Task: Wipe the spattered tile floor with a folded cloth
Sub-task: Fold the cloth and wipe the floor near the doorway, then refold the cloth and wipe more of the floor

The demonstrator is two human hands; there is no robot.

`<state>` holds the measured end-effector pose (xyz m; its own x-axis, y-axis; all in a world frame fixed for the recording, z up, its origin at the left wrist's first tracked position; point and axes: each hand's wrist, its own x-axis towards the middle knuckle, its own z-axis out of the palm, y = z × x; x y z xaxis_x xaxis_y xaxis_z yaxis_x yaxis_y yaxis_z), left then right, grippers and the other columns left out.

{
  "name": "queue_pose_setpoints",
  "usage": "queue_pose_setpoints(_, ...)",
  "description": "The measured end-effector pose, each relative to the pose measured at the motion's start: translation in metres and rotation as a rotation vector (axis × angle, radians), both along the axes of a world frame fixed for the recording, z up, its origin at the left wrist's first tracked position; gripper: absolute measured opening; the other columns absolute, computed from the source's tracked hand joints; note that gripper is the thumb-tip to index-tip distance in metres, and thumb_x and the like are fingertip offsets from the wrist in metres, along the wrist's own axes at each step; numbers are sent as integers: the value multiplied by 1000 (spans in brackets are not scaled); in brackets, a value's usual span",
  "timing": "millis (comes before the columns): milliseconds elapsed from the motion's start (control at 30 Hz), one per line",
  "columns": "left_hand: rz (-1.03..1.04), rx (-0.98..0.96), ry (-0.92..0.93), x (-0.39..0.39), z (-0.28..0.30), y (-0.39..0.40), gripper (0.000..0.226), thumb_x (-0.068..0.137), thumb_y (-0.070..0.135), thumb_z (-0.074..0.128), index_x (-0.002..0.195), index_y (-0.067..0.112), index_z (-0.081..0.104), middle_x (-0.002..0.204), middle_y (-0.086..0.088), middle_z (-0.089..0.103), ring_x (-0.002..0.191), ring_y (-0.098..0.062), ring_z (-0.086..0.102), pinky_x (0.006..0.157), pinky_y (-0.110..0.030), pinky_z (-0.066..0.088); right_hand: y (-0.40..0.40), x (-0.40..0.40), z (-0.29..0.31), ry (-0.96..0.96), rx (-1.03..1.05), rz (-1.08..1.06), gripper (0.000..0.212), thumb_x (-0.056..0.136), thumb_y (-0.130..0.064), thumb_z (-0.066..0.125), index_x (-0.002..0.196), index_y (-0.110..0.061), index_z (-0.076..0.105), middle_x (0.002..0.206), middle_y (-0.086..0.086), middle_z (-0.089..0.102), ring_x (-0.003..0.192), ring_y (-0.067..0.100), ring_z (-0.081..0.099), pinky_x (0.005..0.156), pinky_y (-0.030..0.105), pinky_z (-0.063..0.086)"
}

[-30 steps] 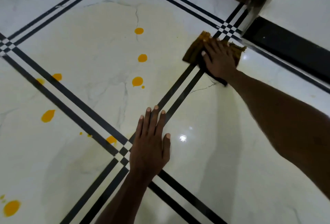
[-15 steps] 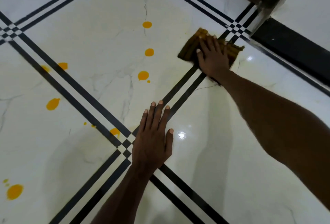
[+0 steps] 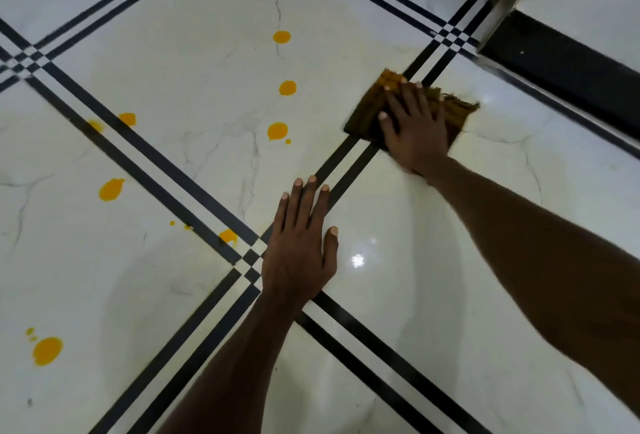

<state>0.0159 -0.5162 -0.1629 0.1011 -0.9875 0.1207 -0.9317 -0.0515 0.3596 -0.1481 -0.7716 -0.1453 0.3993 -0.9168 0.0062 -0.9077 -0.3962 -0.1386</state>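
The right hand [image 3: 414, 128] lies flat with fingers spread on the folded cloth [image 3: 367, 111], pressing it to the tile floor [image 3: 194, 94] without gripping; the left hand [image 3: 299, 253] is flat too, fingers straight and close together, braced on the tile beside the crossing of black stripes [image 3: 251, 257]. Taking that crossing as the landmark, the cloth sits well up the stripe pair that runs away to the upper right, straddling its lines. Over the last second the cloth has slid a little down that stripe toward the crossing and leftward, while the bracing hand has kept its place. That suggests the wiping stroke is heading for the yellow spatters, none of which it has reached yet: a column of three drops [image 3: 278, 131] lies above the crossing, one drop [image 3: 228, 237] just left of it, and more lie farther left, including a large blot [image 3: 47, 350] well below-left. Most of the job appears still ahead.
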Motion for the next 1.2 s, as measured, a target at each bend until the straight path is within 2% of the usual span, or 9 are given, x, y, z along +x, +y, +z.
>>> queue_pose_setpoints(167,-27,-31,-3,3,-4,0,63,107,35,38,163,11,26,174,-9,17,163,-25,7,131,-48,16,73,56,-13,-39,-84,257,58,107,-45,26,159,-22,42,169,9,35,159,33,27,126,61,19)
queue_pose_setpoints(433,2,25,62,-2,5,0,70,106,59,29,162,17,33,173,-8,22,163,-26,7,132,-48,9,192,-28,-15,-73,12,225,62,109,-48,18,165,-23,27,175,4,18,163,27,9,131,57,4)
queue_pose_setpoints(533,-11,-23,197,-13,10,-6,42,99,43,59,129,15,67,160,-13,45,159,-37,19,129,-51,14,197,-21,-6,-340,250,62,63,106,-43,20,163,-20,29,173,4,23,163,26,10,131,53,-2)
queue_pose_setpoints(600,-21,9,337,-25,23,-10,22,92,31,70,103,12,73,136,-14,63,144,-34,46,125,-47,28,200,-19,13,-657,397,-97,53,109,-31,28,159,-16,37,165,9,40,158,27,28,132,49,14)
queue_pose_setpoints(700,137,244,809,-49,77,-13,12,95,20,69,102,10,70,106,-8,72,107,-23,68,96,-37,54,208,-29,48,-973,485,-363,41,112,-22,38,152,-20,47,147,5,56,136,18,51,116,29,35)
queue_pose_setpoints(833,315,358,1358,-63,140,-22,13,101,19,57,108,10,64,108,-10,70,102,-21,69,78,-31,59,212,-50,74,-1213,403,-694,34,105,-41,48,133,-25,59,130,3,66,123,25,64,113,46,49)
queue_pose_setpoints(967,176,429,1505,-61,182,-27,28,102,26,53,123,12,66,113,-10,72,108,-24,69,79,-33,57,216,-65,94,-1382,863,-880,58,103,-64,45,131,-14,59,134,13,66,122,30,63,108,46,51)
queue_pose_setpoints(1067,153,437,1510,-49,194,-32,33,101,24,56,129,9,64,117,-14,72,110,-27,70,81,-33,59,217,-70,108,-1748,1228,-776,69,97,-69,51,137,-13,57,139,18,65,126,40,66,107,53,53)
queue_pose_setpoints(1200,274,378,1422,-29,189,-35,27,100,18,60,125,6,62,119,-16,70,106,-26,70,74,-32,57,215,-78,119,-1869,1069,-699,55,97,-53,63,138,-16,62,144,13,64,131,34,63,110,53,52)
